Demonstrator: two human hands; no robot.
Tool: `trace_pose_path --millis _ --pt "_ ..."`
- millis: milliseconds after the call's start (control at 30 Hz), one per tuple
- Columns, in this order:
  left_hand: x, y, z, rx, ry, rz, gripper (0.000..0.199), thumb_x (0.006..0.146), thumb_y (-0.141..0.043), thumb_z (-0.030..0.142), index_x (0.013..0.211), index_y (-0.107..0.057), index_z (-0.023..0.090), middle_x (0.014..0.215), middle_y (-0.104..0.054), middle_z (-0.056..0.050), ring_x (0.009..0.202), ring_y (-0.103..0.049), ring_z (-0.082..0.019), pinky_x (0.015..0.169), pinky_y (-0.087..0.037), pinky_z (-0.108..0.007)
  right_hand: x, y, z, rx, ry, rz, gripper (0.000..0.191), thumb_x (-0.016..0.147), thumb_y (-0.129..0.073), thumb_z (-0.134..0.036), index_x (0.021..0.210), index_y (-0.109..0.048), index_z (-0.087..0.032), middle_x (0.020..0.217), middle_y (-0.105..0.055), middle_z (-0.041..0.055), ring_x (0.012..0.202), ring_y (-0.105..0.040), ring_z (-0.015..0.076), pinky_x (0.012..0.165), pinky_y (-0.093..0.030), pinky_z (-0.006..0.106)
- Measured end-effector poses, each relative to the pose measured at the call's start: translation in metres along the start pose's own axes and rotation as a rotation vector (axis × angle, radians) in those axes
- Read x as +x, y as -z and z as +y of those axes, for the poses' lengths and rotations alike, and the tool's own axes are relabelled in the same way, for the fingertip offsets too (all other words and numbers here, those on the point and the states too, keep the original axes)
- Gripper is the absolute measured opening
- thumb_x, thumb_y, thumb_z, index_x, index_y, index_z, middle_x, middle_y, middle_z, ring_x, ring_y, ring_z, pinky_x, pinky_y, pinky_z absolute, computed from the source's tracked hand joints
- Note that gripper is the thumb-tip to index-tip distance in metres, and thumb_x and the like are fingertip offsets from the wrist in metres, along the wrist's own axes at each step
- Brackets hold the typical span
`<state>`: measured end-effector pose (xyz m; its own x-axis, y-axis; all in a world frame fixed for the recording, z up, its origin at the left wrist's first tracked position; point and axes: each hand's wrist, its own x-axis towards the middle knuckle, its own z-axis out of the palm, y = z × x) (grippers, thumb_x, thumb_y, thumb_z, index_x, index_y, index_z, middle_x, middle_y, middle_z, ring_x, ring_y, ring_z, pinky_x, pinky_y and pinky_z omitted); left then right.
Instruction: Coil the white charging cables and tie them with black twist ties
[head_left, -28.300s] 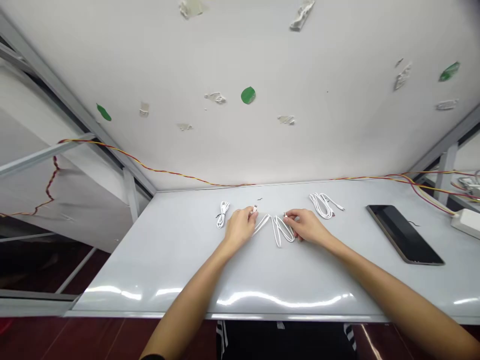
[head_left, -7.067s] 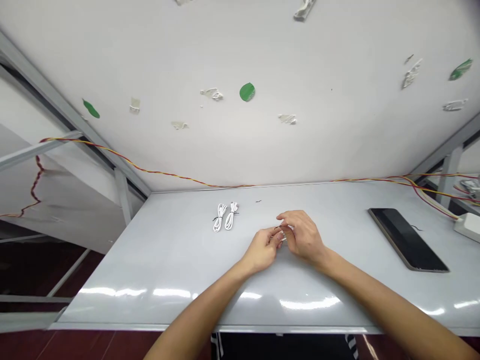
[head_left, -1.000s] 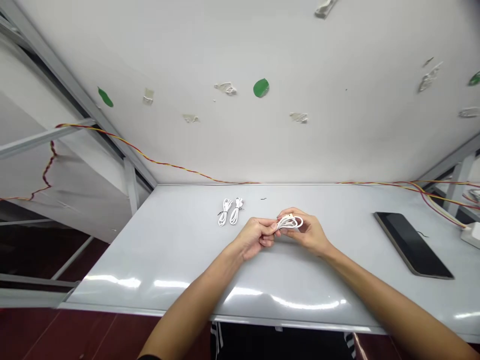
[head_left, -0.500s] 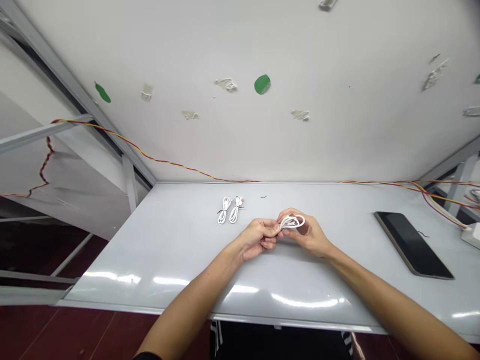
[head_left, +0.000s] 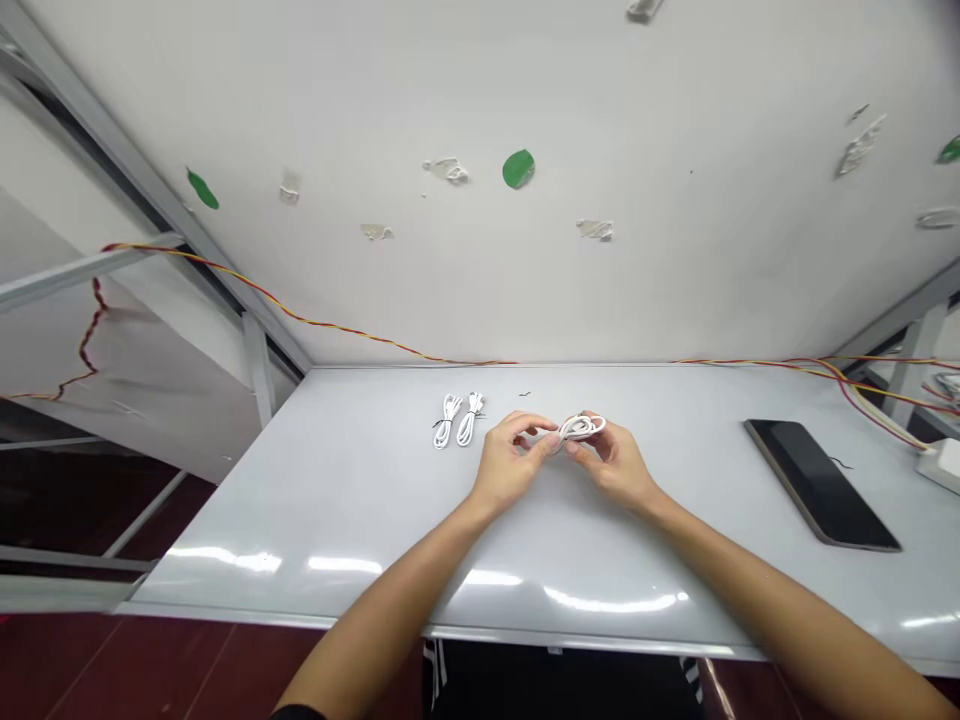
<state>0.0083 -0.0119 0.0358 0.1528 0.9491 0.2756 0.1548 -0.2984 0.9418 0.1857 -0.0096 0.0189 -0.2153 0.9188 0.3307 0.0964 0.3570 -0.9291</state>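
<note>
A coiled white cable (head_left: 581, 428) is held just above the grey table between both hands. My left hand (head_left: 514, 455) pinches its left end between thumb and fingers. Around the right part of the coil, the thumb and fingers of my right hand (head_left: 611, 462) are closed. Left of my hands, two more bundled white cables, one (head_left: 447, 420) and another (head_left: 470, 419), lie side by side, each with a dark twist tie round its middle. A loose dark twist tie (head_left: 525, 394) rests behind my left hand.
On the right of the table (head_left: 360, 500) lies a black tablet-like device (head_left: 821, 485), with a thin dark tie (head_left: 841, 463) beside it. A white power strip (head_left: 941, 463) sits at the right edge. Red and yellow twisted wires (head_left: 330, 324) run along the white wall.
My left hand has turned and lifted slightly, its fingers now over the cable's left end. The coil has risen a little and looks flatter. The right hand stays closed on it.
</note>
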Motion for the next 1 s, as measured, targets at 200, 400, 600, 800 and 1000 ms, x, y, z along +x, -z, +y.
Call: trace_pose_path --millis 200,400,600,800,1000 --pt "-0.004 -0.002 -0.004 0.278 -0.435 0.092 0.014 0.089 -0.064 0.02 0.096 -0.076 0.02 0.085 -0.073 -0.004 0.078 -0.066 -0.016 0.072 -0.056 -0.03 -0.001 -0.001 0.004 0.083 -0.059 0.021 0.018 0.085 -0.068 -0.036 0.09 -0.064 -0.02 0.087 -0.061 0.0039 0.079 -0.061 0.0185 0.074 -0.054 0.034" --pt "-0.005 -0.003 -0.009 0.345 -0.537 0.14 0.014 0.09 -0.064 0.018 0.097 -0.075 0.022 0.083 -0.072 -0.003 0.076 -0.066 -0.015 0.069 -0.056 -0.029 0.0 -0.001 0.003 0.188 -0.069 -0.019 0.02 0.085 -0.069 -0.039 0.094 -0.067 -0.022 0.094 -0.063 0.006 0.083 -0.063 0.0201 0.076 -0.057 0.037" --pt "-0.004 -0.002 -0.012 0.416 -0.627 0.161 0.016 0.089 -0.064 0.014 0.099 -0.074 0.021 0.082 -0.071 -0.003 0.074 -0.064 -0.014 0.066 -0.054 -0.027 0.001 -0.001 -0.001 0.24 -0.05 -0.049 0.017 0.086 -0.069 -0.037 0.094 -0.069 -0.023 0.093 -0.064 0.0049 0.085 -0.064 0.0197 0.079 -0.057 0.038" --pt "-0.005 -0.003 -0.013 0.385 -0.606 0.13 0.016 0.089 -0.062 0.014 0.097 -0.075 0.021 0.081 -0.07 -0.003 0.073 -0.063 -0.014 0.065 -0.054 -0.027 0.0 -0.003 0.0 0.227 -0.081 -0.017 0.02 0.083 -0.071 -0.04 0.092 -0.07 -0.022 0.091 -0.064 0.0046 0.082 -0.064 0.0194 0.078 -0.058 0.037" --pt "-0.004 -0.002 -0.016 0.264 -0.422 -0.02 0.016 0.09 -0.062 0.024 0.093 -0.078 0.02 0.087 -0.068 -0.006 0.074 -0.065 -0.014 0.065 -0.055 -0.026 -0.001 -0.002 0.001 0.223 -0.117 -0.015 0.017 0.082 -0.073 -0.038 0.087 -0.07 -0.021 0.089 -0.067 0.0048 0.075 -0.065 0.0185 0.074 -0.059 0.036"
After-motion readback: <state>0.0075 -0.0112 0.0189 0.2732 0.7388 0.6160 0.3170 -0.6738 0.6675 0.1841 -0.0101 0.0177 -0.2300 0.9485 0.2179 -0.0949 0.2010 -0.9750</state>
